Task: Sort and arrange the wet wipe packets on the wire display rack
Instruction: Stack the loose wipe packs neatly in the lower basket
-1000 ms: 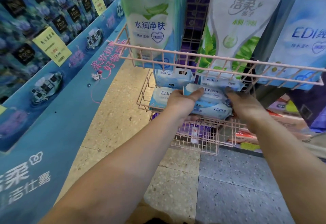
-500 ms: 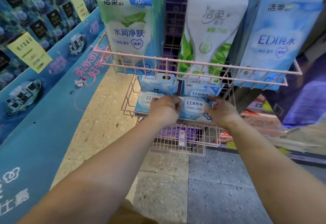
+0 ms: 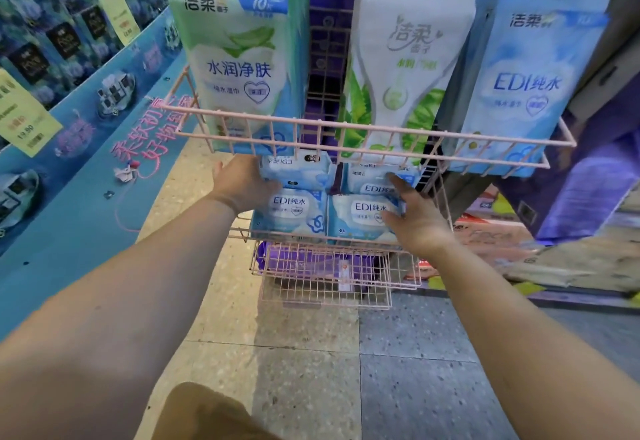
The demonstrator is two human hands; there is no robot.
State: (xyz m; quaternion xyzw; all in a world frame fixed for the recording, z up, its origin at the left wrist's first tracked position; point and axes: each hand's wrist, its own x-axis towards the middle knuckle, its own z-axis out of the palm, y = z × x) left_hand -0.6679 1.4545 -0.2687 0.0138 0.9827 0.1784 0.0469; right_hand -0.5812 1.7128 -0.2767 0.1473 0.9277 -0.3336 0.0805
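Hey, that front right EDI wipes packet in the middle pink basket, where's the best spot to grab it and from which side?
Probably by its right short edge, from the right: the front right packet lies flat, its left edge butts the front left packet, and the basket rail blocks the front. The right hand is already there.

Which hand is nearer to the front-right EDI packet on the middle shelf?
Right. The right hand rests against the front-right EDI packet at its right edge; the left hand is on the far side, beside the left-hand packets.
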